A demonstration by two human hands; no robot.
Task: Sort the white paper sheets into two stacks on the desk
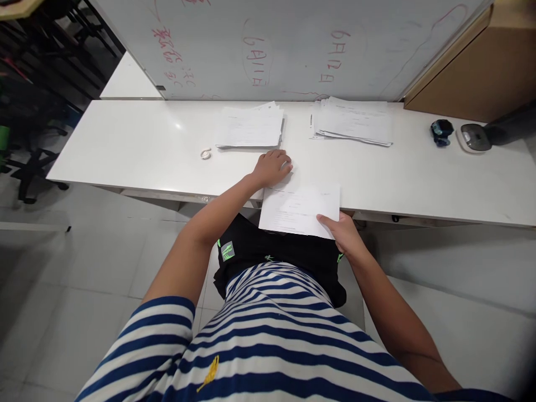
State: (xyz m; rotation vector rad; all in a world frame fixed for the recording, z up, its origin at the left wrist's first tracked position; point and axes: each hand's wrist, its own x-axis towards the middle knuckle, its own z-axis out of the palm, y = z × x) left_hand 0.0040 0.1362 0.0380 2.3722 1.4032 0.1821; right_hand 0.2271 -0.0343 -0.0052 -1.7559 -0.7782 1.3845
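A white printed sheet of paper (299, 209) reaches over the table's front edge above my lap. My right hand (345, 231) grips its lower right corner, thumb on top and the other fingers underneath. Palm down on the tabletop rests my left hand (273, 168), fingers loosely bent and slightly apart, just beyond the sheet's far edge. Whatever lies beneath that palm is hidden. Behind the left hand is a stack of papers (250, 127). Farther right sits a second, less even stack of papers (352, 121).
The white table (138, 145) backs onto a whiteboard (293, 50) with red handwriting. A small pale ring-like item (205, 153) lies left of the stacks. At the right are a dark watch (441, 132), a rounded case (474, 137) with a dark top and a brown cardboard box (456, 67).
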